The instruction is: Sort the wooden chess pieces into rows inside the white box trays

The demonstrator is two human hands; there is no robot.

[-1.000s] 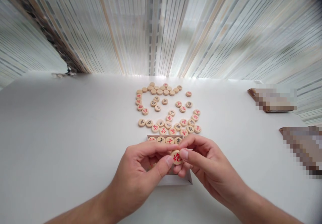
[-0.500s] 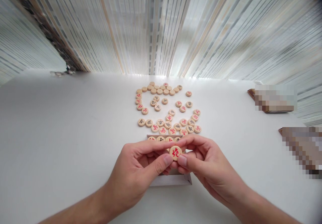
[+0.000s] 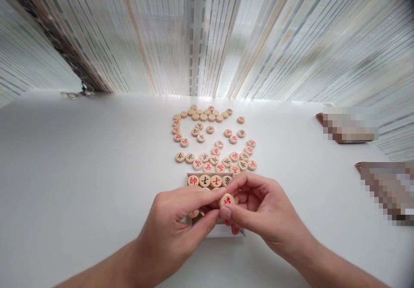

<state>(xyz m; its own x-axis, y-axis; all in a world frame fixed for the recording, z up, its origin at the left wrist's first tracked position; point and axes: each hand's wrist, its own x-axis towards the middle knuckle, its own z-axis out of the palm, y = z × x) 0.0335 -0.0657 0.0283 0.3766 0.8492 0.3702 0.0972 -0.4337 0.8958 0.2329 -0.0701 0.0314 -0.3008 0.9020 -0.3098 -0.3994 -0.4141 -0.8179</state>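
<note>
Both hands meet over a small white box point(image 3: 226, 232) on the white table point(image 3: 80, 171). My right hand point(image 3: 258, 212) pinches a round wooden chess piece with a red character point(image 3: 226, 200) between thumb and forefinger. My left hand point(image 3: 176, 227) is closed beside it, its forefinger touching the same piece and its thumb curled under. The box's far row holds several pieces point(image 3: 205, 180), red and black. Beyond the box, many loose wooden pieces point(image 3: 213, 143) lie spread on the table, some face down.
Two blurred brown objects sit at the right: one point(image 3: 351, 126) farther back, one point(image 3: 386, 189) nearer the right edge. A striped curtain point(image 3: 207, 33) hangs behind the table. Small dark items point(image 3: 76, 94) lie at the far left corner.
The held piece has dropped lower toward the box and tilted, and my left thumb has slid beneath it. The box's far row of pieces now shows more fully.
</note>
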